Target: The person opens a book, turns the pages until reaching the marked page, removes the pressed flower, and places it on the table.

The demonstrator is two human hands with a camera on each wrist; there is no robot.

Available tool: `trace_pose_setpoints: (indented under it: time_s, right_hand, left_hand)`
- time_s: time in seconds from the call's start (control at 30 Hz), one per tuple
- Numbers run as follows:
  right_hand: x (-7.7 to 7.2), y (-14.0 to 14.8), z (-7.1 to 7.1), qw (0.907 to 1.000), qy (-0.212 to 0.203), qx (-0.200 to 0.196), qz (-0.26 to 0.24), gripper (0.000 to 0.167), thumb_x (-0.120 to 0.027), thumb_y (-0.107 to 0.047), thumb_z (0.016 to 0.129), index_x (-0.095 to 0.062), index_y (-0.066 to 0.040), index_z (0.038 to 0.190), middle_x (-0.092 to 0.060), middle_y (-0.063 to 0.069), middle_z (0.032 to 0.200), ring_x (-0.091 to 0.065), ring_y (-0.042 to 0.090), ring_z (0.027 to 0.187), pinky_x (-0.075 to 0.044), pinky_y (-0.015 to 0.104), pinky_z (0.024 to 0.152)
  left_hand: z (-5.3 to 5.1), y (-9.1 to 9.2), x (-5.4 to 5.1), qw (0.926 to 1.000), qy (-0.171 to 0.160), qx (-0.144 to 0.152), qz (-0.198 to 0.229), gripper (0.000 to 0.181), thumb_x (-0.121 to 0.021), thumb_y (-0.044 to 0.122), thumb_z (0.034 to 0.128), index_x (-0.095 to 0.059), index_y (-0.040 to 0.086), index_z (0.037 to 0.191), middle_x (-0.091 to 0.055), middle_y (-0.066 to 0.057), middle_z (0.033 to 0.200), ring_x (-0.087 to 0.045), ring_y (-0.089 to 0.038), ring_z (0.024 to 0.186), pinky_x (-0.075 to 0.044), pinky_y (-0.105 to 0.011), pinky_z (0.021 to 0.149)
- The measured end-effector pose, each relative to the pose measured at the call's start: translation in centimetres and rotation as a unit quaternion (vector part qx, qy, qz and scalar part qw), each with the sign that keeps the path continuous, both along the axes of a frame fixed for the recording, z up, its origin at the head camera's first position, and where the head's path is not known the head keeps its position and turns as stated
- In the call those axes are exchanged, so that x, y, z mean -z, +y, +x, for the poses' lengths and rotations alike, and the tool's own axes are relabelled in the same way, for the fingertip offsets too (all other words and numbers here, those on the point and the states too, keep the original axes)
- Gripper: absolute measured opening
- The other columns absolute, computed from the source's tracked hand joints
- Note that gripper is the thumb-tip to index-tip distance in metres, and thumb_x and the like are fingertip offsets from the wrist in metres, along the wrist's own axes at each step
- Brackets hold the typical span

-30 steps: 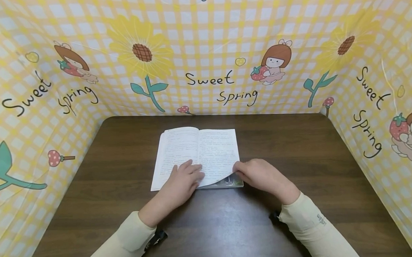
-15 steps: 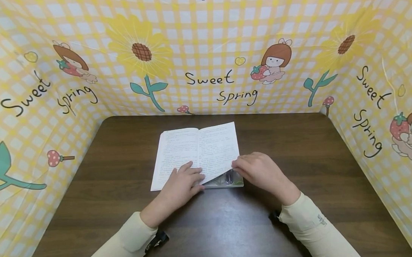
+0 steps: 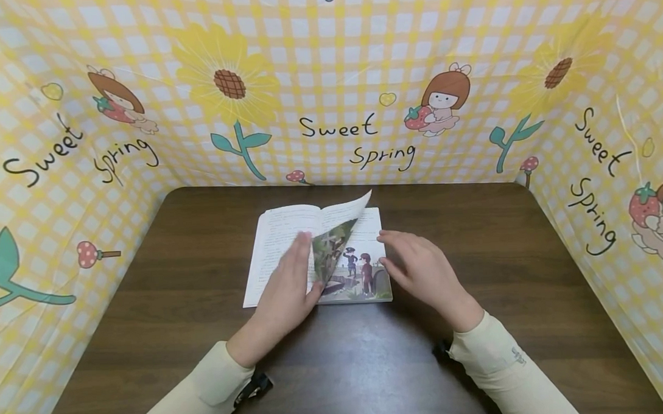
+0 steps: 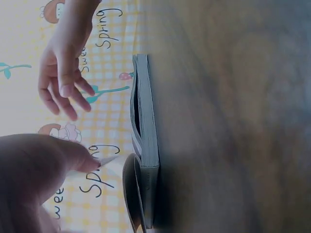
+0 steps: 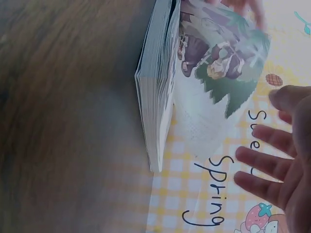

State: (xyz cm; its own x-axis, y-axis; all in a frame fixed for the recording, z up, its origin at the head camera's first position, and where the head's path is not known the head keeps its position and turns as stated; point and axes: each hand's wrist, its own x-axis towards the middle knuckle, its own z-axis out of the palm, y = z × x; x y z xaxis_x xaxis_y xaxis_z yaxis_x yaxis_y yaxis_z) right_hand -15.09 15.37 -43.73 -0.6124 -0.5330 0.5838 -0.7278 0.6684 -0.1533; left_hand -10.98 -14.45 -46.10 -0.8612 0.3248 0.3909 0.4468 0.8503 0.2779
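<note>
An open book (image 3: 280, 239) with printed text lies on the table. Its right-hand leaf (image 3: 333, 246) is lifted and curled toward the left, and a colour picture shows on its underside. My left hand (image 3: 285, 294) is at the book's lower middle with fingers extended, against the edge of the raised leaf; its thumb is spread toward the spine. Beneath the leaf, an illustrated page (image 3: 366, 270) with two figures is exposed. My right hand (image 3: 424, 271) hovers beside the book's right edge, and in the right wrist view its fingers (image 5: 265, 162) are spread and hold nothing.
The dark wooden table (image 3: 475, 226) extends around the book. A yellow checked cloth (image 3: 332, 67) with flowers and lettering stands along the back and both sides.
The right hand has let go of the leaf and opened its fingers. The leaf has swung up and left, uncovering the picture page. My left hand has turned, its fingers meeting the leaf.
</note>
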Motion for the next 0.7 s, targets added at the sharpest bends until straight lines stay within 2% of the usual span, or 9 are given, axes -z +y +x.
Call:
trace_pose_setpoints:
  time_s: [0.1,0.17,0.23,0.3,0.43,0.57,0.7]
  right_hand:
    - [0.2,0.0,-0.1,0.9994,-0.029,0.006,0.02,0.043,-0.073,-0.027,0.094,-0.064,-0.011,0.132,-0.068,0.007,0.134,-0.065,0.026,0.122,-0.052,0.046,0.102]
    - [0.5,-0.1,-0.2,0.9981,-0.047,0.004,0.039,0.043,-0.074,-0.027,0.093,-0.064,-0.011,0.132,-0.067,0.008,0.134,-0.064,0.027,0.123,-0.051,0.047,0.103]
    - [0.7,-0.2,-0.3,0.9963,-0.061,-0.005,0.06,0.043,-0.075,-0.027,0.093,-0.065,-0.01,0.131,-0.067,0.01,0.134,-0.063,0.028,0.124,-0.05,0.048,0.104]
    - [1.0,-0.3,-0.4,0.9939,-0.074,-0.017,0.08,0.044,-0.076,-0.029,0.093,-0.066,-0.01,0.131,-0.066,0.011,0.136,-0.062,0.029,0.126,-0.05,0.049,0.105]
    - [1.4,-0.3,-0.4,0.9881,-0.101,-0.046,0.107,0.046,-0.077,-0.033,0.093,-0.067,-0.01,0.131,-0.063,0.012,0.14,-0.06,0.03,0.13,-0.047,0.05,0.109]
    - [1.7,-0.3,-0.4,0.9801,-0.136,-0.058,0.133,0.054,-0.078,-0.039,0.091,-0.066,-0.01,0.135,-0.059,0.013,0.146,-0.056,0.032,0.135,-0.043,0.052,0.112]
    - [1.8,-0.2,-0.2,0.9692,-0.181,-0.047,0.16,0.065,-0.079,-0.046,0.088,-0.062,-0.013,0.141,-0.055,0.012,0.151,-0.05,0.033,0.141,-0.038,0.056,0.115]
  left_hand:
    - [0.0,-0.2,0.0,0.9979,0.058,-0.027,-0.014,0.117,-0.084,0.021,0.0806,-0.003,0.008,0.164,-0.004,-0.025,0.17,-0.019,-0.046,0.153,-0.025,-0.069,0.116]
    - [0.1,-0.4,-0.1,0.9951,0.082,-0.044,-0.033,0.12,-0.086,0.021,0.0785,-0.002,0.013,0.165,0.004,-0.023,0.17,-0.009,-0.047,0.155,-0.016,-0.075,0.116]
    - [0.1,-0.4,-0.1,0.9936,0.088,-0.048,-0.052,0.12,-0.086,0.019,0.0777,-0.004,0.016,0.165,0.006,-0.021,0.171,-0.003,-0.047,0.156,-0.008,-0.078,0.115]
    - [0.0,-0.5,-0.1,0.9936,0.078,-0.045,-0.068,0.117,-0.085,0.017,0.0787,-0.007,0.018,0.166,0.003,-0.018,0.172,-0.001,-0.046,0.157,-0.005,-0.078,0.115]
    - [0.0,-0.4,-0.3,0.9947,0.03,-0.027,-0.095,0.102,-0.078,0.012,0.087,-0.014,0.02,0.166,-0.006,-0.012,0.173,-0.006,-0.042,0.157,-0.007,-0.076,0.117]
    - [0.1,-0.4,-0.4,0.9925,-0.01,-0.016,-0.121,0.088,-0.07,0.009,0.0942,-0.019,0.02,0.165,-0.018,-0.009,0.172,-0.018,-0.042,0.156,-0.016,-0.074,0.117]
    - [0.2,-0.5,-0.4,0.9905,-0.042,-0.011,-0.131,0.084,-0.065,-0.001,0.0923,-0.025,0.018,0.164,-0.03,-0.011,0.168,-0.03,-0.043,0.152,-0.026,-0.074,0.113]
